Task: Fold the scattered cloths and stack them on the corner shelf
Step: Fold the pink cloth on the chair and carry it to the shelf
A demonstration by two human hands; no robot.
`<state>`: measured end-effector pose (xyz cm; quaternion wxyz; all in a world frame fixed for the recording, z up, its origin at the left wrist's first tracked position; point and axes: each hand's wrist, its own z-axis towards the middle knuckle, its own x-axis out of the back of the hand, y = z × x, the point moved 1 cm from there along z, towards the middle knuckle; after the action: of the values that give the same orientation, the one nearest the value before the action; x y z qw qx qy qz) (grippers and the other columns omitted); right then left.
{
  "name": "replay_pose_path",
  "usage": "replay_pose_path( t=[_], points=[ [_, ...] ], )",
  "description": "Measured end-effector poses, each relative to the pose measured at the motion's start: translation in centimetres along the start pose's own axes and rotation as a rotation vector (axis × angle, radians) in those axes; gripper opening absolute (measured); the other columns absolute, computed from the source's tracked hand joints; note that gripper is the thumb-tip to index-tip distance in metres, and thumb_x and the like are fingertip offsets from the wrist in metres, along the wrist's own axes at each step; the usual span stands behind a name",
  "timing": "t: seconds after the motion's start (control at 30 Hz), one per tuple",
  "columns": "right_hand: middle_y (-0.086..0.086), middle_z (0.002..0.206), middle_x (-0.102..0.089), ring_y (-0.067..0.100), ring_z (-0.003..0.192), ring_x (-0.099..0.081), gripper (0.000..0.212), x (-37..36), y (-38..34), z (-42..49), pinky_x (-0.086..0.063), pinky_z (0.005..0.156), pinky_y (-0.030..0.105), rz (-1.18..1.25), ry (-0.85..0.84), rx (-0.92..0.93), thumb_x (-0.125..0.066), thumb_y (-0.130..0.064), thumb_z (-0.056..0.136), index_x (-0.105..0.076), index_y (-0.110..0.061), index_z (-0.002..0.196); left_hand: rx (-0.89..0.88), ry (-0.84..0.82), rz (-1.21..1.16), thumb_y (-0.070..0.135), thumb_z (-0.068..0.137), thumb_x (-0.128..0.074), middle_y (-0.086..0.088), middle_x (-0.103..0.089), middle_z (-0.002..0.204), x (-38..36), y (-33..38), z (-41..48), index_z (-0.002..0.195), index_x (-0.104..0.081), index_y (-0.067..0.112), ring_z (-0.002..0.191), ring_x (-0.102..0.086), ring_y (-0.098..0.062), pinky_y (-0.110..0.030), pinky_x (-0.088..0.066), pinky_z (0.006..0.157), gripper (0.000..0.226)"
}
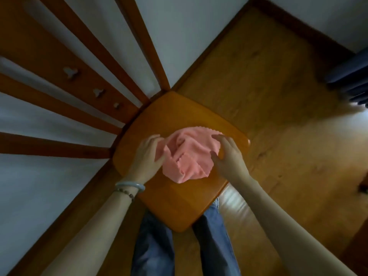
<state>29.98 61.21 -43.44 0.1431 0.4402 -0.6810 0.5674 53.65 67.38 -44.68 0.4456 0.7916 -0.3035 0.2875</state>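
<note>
A crumpled pink cloth [188,154] with a scalloped edge lies on the top of the wooden corner shelf [175,198]. My left hand [147,156] holds the cloth's left side, its fingers curled into the fabric. On the cloth's right side my right hand [227,154] pinches the fabric between thumb and fingers. Part of the cloth is hidden under both hands.
The shelf sits in a room corner between white walls [179,36] with wooden slats [83,80] on the left. A wooden floor [268,96] spreads to the right, with dark blue fabric [350,76] at its far right edge. My legs in jeans [153,248] stand below the shelf.
</note>
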Motion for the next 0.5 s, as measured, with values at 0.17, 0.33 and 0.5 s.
replay_pose_path(
  t=[0.17, 0.33, 0.5],
  points=[
    [0.013, 0.124, -0.056, 0.030, 0.114, -0.053, 0.033, -4.3, 2.4, 2.7, -0.040, 0.090, 0.025, -0.007, 0.035, -0.033, -0.059, 0.000, 0.084, -0.063, -0.005, 0.116, -0.061, 0.029, 0.082, 0.014, 0.090, -0.057, 0.001, -0.047, 0.134, -2.0, -3.5, 3.4, 0.124, -0.055, 0.021, 0.121, -0.040, -0.016, -0.029, -0.041, 0.096, 0.035],
    [0.012, 0.113, -0.061, 0.031, 0.100, -0.058, 0.036, -8.2, 1.0, 2.5, -0.044, 0.074, 0.026, -0.133, -0.180, 0.165, -0.055, -0.003, 0.081, -0.069, -0.015, 0.111, -0.303, -0.147, 0.177, 0.003, 0.081, -0.059, 0.001, -0.051, 0.131, -3.1, -3.9, 3.7, 0.109, -0.068, 0.020, 0.119, -0.041, -0.020, -0.035, -0.046, 0.093, 0.034],
    [0.007, 0.089, -0.062, 0.035, 0.083, -0.058, 0.029, -10.9, 1.0, 2.8, -0.052, 0.064, 0.033, -0.176, -0.307, 0.313, -0.078, -0.004, 0.062, -0.074, -0.015, 0.088, -0.372, -0.169, 0.202, 0.010, 0.079, -0.065, 0.005, -0.062, 0.112, -3.5, -4.2, 3.4, 0.092, -0.072, 0.015, 0.113, -0.042, -0.008, -0.029, -0.044, 0.096, 0.016]
  ],
)
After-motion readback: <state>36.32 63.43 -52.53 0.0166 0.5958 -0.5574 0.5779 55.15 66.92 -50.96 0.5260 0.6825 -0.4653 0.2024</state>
